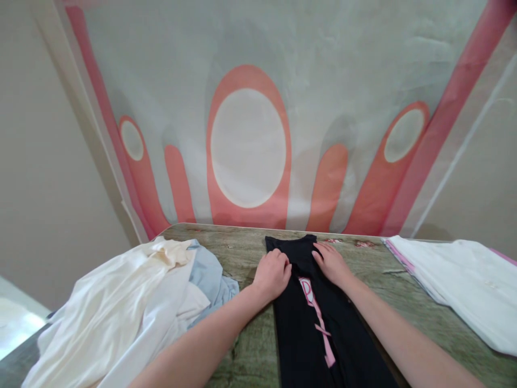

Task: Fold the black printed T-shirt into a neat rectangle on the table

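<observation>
A black shirt (299, 334) with a pink and white print lies in a long narrow fold in the middle of the table, its far end close to the back edge. My left hand (273, 274) rests on the left side of the shirt near that end, fingers curled closed on the cloth. On the opposite side lies my right hand (332, 263), its fingers stretched out over the shirt's right edge. The near end of the shirt runs out of view at the bottom.
A loose heap of cream and white clothes (121, 302), with a light blue garment (210, 280) in it, covers the left of the table (250, 345). Folded white clothes (468, 285) are stacked at the right. A wall panel (250, 145) with pink shapes stands behind.
</observation>
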